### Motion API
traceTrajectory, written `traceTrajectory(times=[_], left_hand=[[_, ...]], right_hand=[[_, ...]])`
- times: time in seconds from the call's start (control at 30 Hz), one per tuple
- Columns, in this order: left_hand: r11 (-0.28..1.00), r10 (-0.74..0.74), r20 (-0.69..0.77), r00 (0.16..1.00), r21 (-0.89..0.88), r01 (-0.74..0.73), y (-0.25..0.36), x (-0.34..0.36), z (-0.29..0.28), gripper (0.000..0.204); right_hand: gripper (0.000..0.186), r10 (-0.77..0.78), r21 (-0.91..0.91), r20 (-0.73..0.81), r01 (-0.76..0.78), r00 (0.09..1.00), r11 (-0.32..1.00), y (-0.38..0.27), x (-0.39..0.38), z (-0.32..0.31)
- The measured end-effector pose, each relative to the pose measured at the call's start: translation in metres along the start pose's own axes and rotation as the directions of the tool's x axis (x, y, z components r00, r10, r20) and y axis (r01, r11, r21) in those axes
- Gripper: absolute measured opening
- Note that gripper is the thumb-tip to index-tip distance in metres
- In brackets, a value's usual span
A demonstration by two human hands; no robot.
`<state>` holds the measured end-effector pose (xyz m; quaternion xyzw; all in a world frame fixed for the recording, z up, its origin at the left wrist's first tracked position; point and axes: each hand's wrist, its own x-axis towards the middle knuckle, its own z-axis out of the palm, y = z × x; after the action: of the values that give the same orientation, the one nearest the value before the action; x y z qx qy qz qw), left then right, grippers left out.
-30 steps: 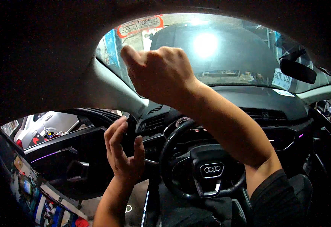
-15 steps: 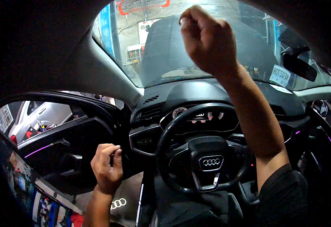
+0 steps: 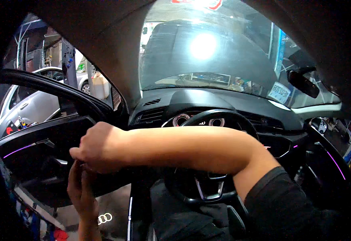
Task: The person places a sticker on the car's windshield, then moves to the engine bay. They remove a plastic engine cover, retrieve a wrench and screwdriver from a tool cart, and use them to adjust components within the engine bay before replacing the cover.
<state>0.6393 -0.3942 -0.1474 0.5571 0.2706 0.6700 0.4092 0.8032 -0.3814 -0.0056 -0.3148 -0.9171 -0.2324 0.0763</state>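
Black driver-side car door with a dark inner panel (image 3: 27, 166): stands swung open on the person's left, floor showing between it and the sill. Thin purple light strip (image 3: 17, 151) lit along the upper trim, slanting up toward a small silver interior handle (image 3: 43, 142). Black curved window frame (image 3: 63, 86) arches above. Lower panel too dark to read. Hands, right (image 3: 99, 146) over left (image 3: 80, 186), partly cover its front end; contact unclear.

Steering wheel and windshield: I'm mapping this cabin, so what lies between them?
In the head view, the instrument cluster and the dashboard top lie between them; the right forearm partly covers the cluster.
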Motion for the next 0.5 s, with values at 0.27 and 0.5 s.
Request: traceTrajectory(times=[0.27, 0.5], left_hand=[[0.937, 0.048, 0.058, 0.997, 0.344, -0.065, -0.042, 0.001, -0.083, 0.009], [0.835, 0.021, 0.226, 0.974, 0.532, -0.142, -0.074, 0.008, -0.141, 0.032]], right_hand=[[0.026, -0.078, -0.031, 0.145, 0.083, 0.986, 0.996, 0.019, 0.094, 0.06], [0.019, -0.092, -0.162, -0.059, 0.081, 0.994, 0.984, 0.061, 0.17, 0.106]])
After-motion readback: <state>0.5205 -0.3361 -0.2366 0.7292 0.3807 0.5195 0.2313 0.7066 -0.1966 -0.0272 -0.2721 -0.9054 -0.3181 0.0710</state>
